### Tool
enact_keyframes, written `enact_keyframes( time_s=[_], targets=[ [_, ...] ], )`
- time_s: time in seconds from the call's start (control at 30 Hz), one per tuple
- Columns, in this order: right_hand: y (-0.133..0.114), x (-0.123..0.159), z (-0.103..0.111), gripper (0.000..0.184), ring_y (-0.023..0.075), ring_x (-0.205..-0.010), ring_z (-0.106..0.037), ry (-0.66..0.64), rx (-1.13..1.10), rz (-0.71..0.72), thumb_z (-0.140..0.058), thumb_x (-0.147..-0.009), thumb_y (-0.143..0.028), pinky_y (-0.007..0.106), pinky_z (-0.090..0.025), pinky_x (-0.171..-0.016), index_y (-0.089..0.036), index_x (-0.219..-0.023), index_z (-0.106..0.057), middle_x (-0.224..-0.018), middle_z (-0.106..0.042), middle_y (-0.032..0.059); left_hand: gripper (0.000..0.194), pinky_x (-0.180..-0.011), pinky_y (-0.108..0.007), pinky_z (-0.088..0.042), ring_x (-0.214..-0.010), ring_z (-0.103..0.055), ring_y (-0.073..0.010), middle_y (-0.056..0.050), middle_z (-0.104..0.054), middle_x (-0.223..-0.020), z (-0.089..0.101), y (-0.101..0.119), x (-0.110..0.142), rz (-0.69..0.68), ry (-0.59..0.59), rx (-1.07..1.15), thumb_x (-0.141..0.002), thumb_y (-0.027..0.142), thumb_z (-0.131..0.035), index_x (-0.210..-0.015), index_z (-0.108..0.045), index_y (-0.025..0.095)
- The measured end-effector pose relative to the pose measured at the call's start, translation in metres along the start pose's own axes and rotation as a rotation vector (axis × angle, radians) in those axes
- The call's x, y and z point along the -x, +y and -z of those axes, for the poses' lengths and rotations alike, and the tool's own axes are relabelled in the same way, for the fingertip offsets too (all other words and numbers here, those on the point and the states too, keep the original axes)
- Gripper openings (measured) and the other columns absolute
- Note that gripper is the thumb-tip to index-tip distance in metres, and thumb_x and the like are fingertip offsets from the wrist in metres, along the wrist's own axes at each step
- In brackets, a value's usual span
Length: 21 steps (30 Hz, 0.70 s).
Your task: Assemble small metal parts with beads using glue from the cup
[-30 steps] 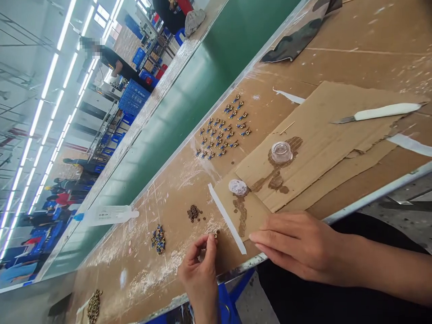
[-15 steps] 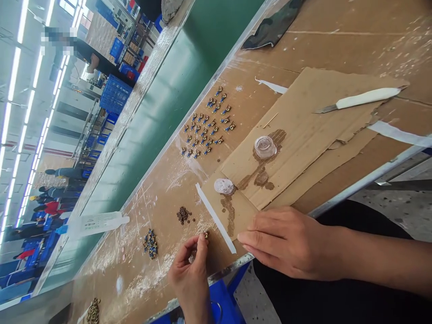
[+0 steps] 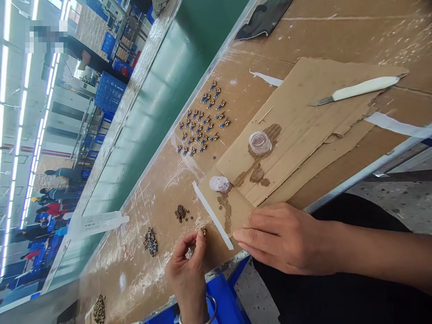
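Observation:
Between the thumb and index finger of my left hand is a small gold-and-dark figurine, mostly covered by the fingertips. My right hand has its fingers pressed together at the cardboard's near edge, beside a white tape strip; anything in its pinch is hidden. Beyond my left hand lie a heap of tiny brown beads and a pile of blue-and-gold figurines. Several similar figurines stand spaced out farther along. On the cardboard are a clear round cup and a whitish lid-like piece, with wet stains around them.
A white-handled knife lies on the cardboard. A translucent bottle lies at the table's far side, and a gold heap is at lower left. Dark cloth is at the top. Past a green surface, people work among blue crates.
The view has shifted slightly, so most things sit a little to the left. Both hands keep nearly the same pose, my left still pinching the figurine.

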State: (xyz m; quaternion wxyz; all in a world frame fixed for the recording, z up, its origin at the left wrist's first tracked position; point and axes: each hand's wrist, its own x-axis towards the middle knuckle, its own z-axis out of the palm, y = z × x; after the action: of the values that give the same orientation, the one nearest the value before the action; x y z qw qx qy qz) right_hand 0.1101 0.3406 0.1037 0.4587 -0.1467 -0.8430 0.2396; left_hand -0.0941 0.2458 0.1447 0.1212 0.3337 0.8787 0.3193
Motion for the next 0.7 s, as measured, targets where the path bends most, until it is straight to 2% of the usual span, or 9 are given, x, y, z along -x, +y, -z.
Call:
enact_keyframes(
  time_s=[0.3, 0.4, 0.57, 0.7],
  targets=[
    [0.003, -0.001, 0.0, 0.018, 0.0117, -0.067, -0.049, 0.008, 0.002, 0.013, -0.048, -0.088, -0.012, 0.026, -0.04, -0.061, -0.014, -0.071, -0.054, -0.071, -0.056, 0.0018, 0.03, -0.065, -0.025, -0.045, -0.067, -0.059, -0.0142, -0.001, -0.07, -0.073, 0.0, 0.003, 0.0, 0.028, 0.001, 0.01, -0.061, 0.043, -0.077, -0.076, -0.07, 0.018],
    [0.002, -0.001, 0.0, 0.017, 0.0115, -0.069, -0.05, -0.013, -0.008, -0.007, -0.047, -0.089, -0.014, 0.026, -0.04, -0.062, -0.014, -0.074, -0.055, -0.074, -0.057, 0.002, 0.03, -0.065, -0.025, -0.045, -0.067, -0.058, -0.0143, -0.002, -0.07, -0.074, 0.0, 0.003, 0.0, 0.02, -0.005, 0.007, -0.061, 0.043, -0.076, -0.076, -0.071, 0.018],
    [-0.004, -0.008, -0.005, 0.011, 0.0165, -0.081, -0.052, -0.184, 0.035, -0.036, -0.048, -0.086, -0.014, 0.031, -0.039, -0.072, -0.013, -0.086, -0.059, -0.082, -0.062, 0.0042, 0.027, -0.065, -0.024, -0.045, -0.066, -0.059, -0.0135, -0.001, -0.07, -0.073, 0.0, 0.001, -0.001, -0.015, -0.023, 0.008, -0.061, 0.041, -0.077, -0.074, -0.071, 0.019],
    [-0.01, -0.019, -0.02, 0.014, 0.0234, -0.094, -0.052, -0.265, 0.102, -0.027, -0.049, -0.081, -0.011, 0.036, -0.039, -0.076, -0.011, -0.092, -0.058, -0.09, -0.064, 0.0085, 0.025, -0.062, -0.023, -0.047, -0.064, -0.059, -0.0136, -0.001, -0.07, -0.071, 0.0, 0.003, -0.001, -0.042, -0.037, 0.017, -0.062, 0.041, -0.075, -0.072, -0.071, 0.019]
  ],
)
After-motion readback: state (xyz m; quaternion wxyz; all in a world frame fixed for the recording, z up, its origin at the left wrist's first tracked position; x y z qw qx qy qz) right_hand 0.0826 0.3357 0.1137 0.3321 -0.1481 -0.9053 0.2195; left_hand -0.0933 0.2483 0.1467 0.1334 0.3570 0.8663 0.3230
